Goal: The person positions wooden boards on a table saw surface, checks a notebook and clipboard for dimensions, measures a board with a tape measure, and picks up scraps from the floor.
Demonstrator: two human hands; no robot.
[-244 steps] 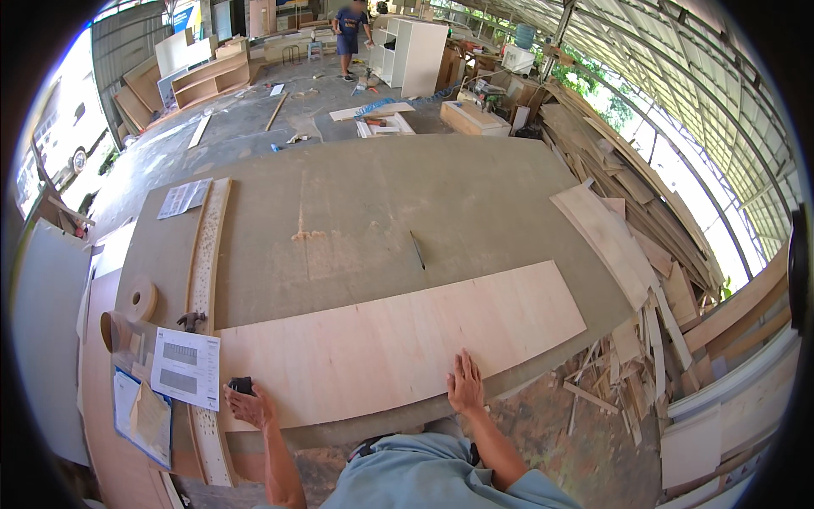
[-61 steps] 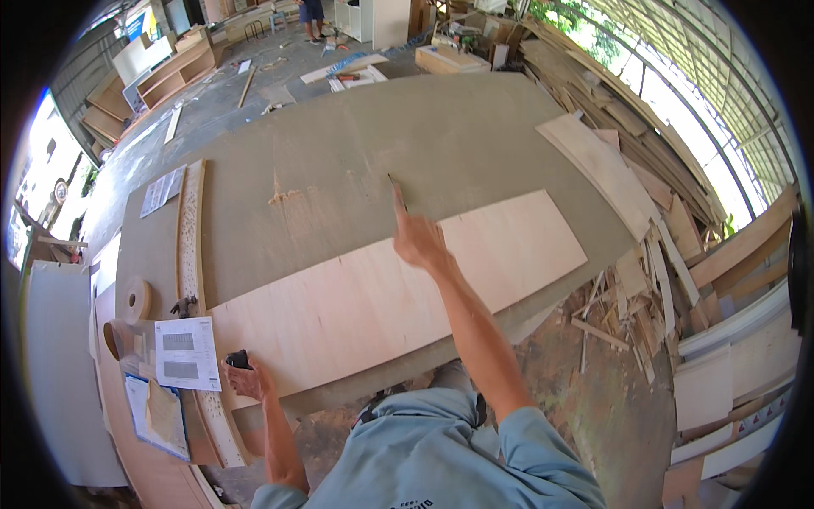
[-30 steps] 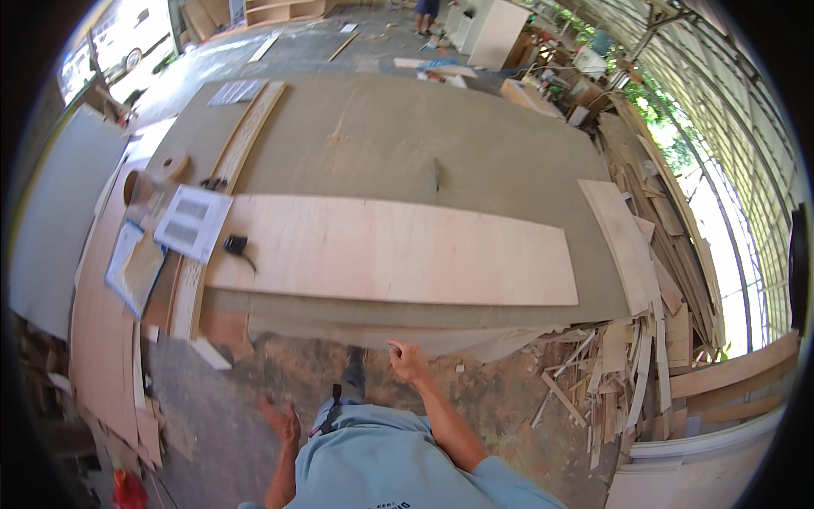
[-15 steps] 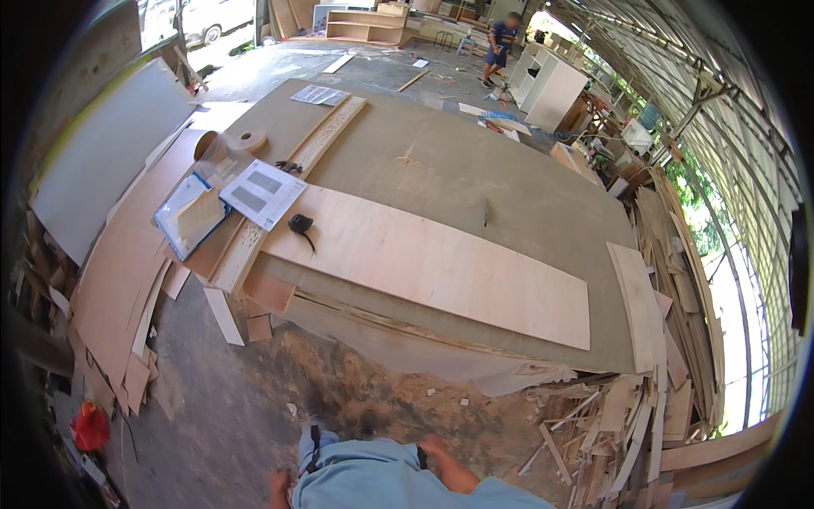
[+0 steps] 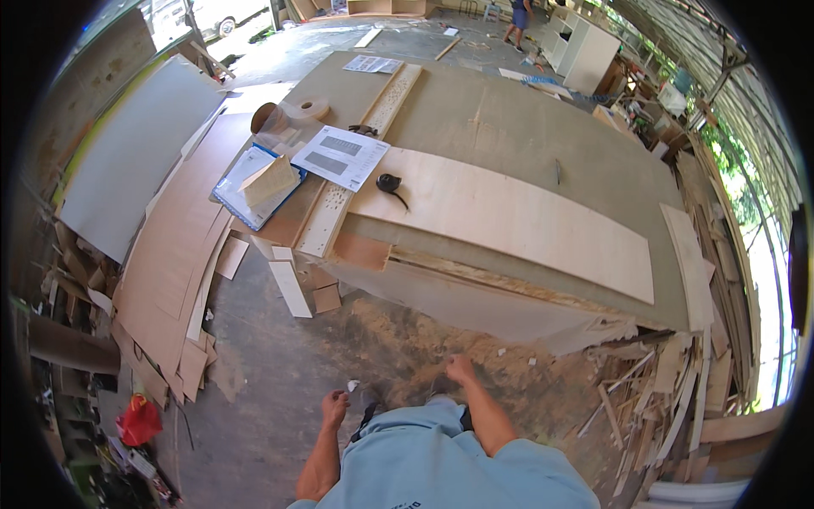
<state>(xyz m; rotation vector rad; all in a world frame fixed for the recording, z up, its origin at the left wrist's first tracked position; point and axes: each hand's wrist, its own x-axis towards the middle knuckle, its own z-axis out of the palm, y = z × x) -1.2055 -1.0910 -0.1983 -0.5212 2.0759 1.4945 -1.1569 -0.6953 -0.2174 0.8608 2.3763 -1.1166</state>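
My left hand (image 5: 335,410) hangs over the floor in front of me, its fingers curled in, and nothing shows in it. To its right my right hand (image 5: 459,370) is loosely closed too, with nothing visible in it. Both are apart from the large workbench (image 5: 517,127) ahead. On that bench lies a long pale plywood board (image 5: 509,216), with a black tape measure (image 5: 388,182) near its left end. A printed sheet (image 5: 341,157) overlaps this end. Left of it, a blue clipboard (image 5: 222,188) carries papers and a cream-coloured block or pad (image 5: 270,181).
A narrow strip dotted with holes (image 5: 322,229) crosses the bench's left side, near a tape roll (image 5: 312,109). Scrap wood (image 5: 627,416) is heaped at right; sheet panels (image 5: 170,280) lean at left. A red bag (image 5: 138,420) sits lower left. Another person (image 5: 519,21) stands far back.
The view has shifted, so the bench appears higher and further right. Both my hands have come forward, further up into view. The things on the bench keep their places.
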